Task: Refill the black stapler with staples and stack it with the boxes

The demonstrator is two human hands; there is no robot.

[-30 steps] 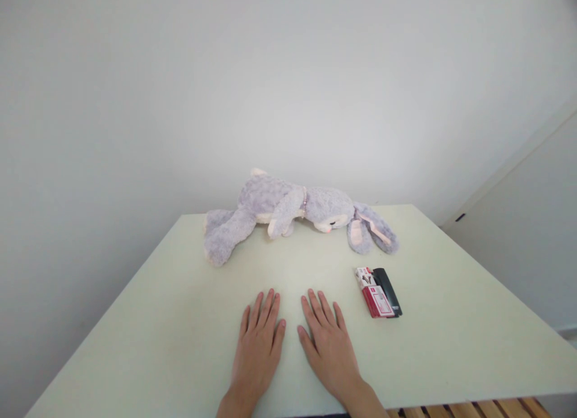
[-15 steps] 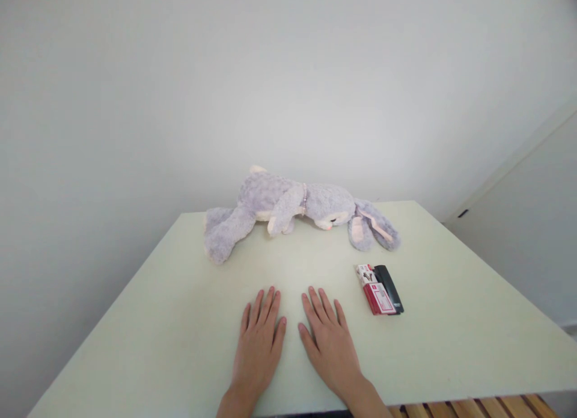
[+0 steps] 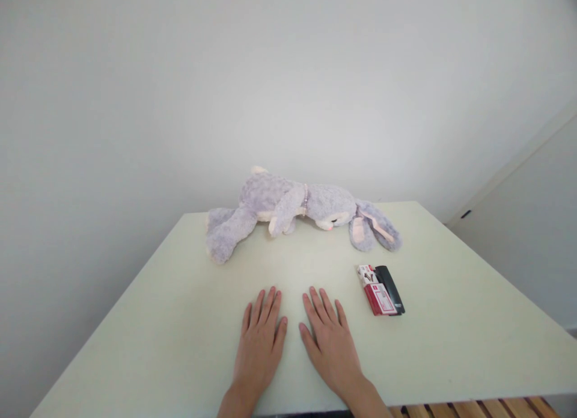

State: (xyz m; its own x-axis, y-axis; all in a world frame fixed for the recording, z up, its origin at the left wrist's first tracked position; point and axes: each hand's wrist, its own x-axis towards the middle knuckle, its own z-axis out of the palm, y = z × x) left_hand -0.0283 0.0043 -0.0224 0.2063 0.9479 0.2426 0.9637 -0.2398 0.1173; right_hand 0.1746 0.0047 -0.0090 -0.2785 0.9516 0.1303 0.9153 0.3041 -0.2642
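Palm down on the pale table, my left hand lies flat with its fingers stretched forward and holds nothing. My right hand rests the same way beside it, a small gap between the two thumbs. To the right of my right hand lie a black stapler, a red and white box and a smaller white box with a printed picture, all close against one another. Beyond both hands a grey-purple plush rabbit lies on its side, ears to the right and feet to the left.
A plain white wall rises behind the table. At the right is a pale panel with a small dark mark. Wooden slats show below the table's front edge at the lower right.
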